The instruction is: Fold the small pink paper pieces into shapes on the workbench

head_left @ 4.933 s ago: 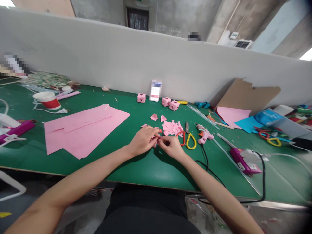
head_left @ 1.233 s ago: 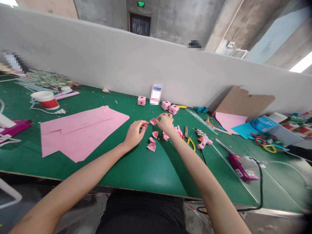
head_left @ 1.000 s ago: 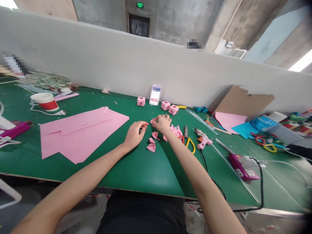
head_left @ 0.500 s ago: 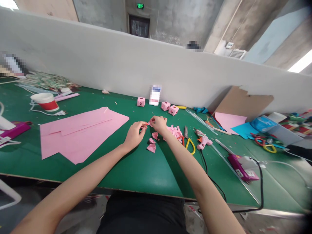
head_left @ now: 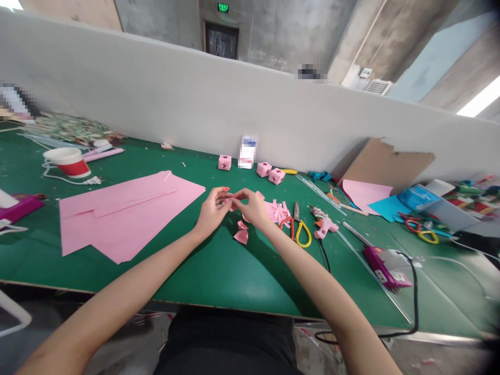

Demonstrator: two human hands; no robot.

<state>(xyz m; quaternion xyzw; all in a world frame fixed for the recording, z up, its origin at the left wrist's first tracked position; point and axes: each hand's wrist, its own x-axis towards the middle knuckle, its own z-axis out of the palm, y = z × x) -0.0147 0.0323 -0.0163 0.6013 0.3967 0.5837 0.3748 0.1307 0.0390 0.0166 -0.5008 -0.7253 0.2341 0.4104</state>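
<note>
My left hand (head_left: 212, 212) and my right hand (head_left: 253, 209) meet above the green table, fingertips pinched together. Between them is a small folded piece of pink paper (head_left: 233, 205), mostly covered by the fingers. Just in front of the hands lie loose pink paper pieces (head_left: 241, 237). Pink paper strips (head_left: 280, 212) are heaped to the right of my right hand, beside scissors (head_left: 303, 235) with red and yellow handles. Further off, three pink paper cubes with diamond-shaped holes stand apart: one cube (head_left: 224, 163) at left, two others (head_left: 277, 176) close together.
Large pink sheets (head_left: 128, 219) lie at left, near a red-and-white paper cup (head_left: 68, 161). To the right are a pink glue gun (head_left: 325, 226) with a black cord and a purple power strip (head_left: 385, 268). Cardboard (head_left: 385, 164) leans on the grey partition (head_left: 156, 99).
My hands have come closer together, the right one shifting slightly left and nearer to me. The pink paper between them is now more covered by fingers. The view has shifted slightly.
</note>
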